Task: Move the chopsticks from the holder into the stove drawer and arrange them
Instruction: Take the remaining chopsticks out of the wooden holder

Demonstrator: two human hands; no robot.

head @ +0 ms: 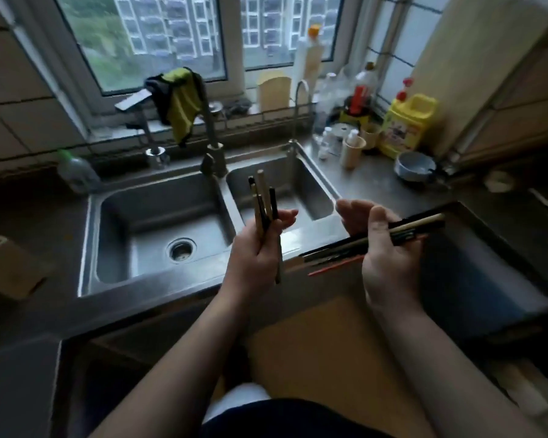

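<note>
My left hand (260, 245) grips a small bunch of chopsticks (264, 200), dark and pale ones, standing nearly upright in front of the double sink. My right hand (383, 248) holds a larger bundle of chopsticks (418, 226) lying almost level across the palm, thumb over them; black, pale and one red stick poke out to the left (332, 267). Both hands hover above the counter's front edge. To the right and below lies a dark open drawer (475, 279). I cannot tell which container at the back is the holder.
A steel double sink (159, 235) with tap (212, 147) lies ahead, a green cloth (181, 102) draped over it. Bottles, a yellow jug (408, 124), cups and a blue bowl (415, 165) crowd the right counter. A cardboard box (7, 267) sits at the left.
</note>
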